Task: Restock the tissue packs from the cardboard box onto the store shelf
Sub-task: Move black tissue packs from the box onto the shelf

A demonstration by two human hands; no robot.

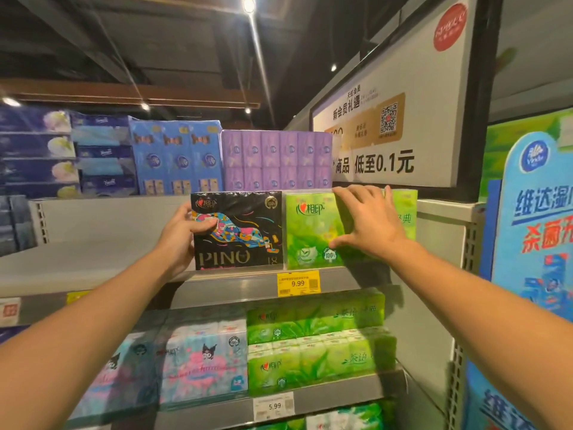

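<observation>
I see a dark ceiling [173, 41] with exposed beams, small spotlights [248, 3], a white promotional sign [403, 88] and grey metal shelving [93, 231].

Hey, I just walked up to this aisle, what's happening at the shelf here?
A person is stocking tissue packs on a grey metal store shelf. The left hand grips the left edge of a black PINO tissue pack standing at the shelf's front edge. The right hand, fingers spread, lies flat against the bright green tissue pack right beside it. A yellow price tag reading 9.99 sits just below them. No cardboard box is in view.
</observation>
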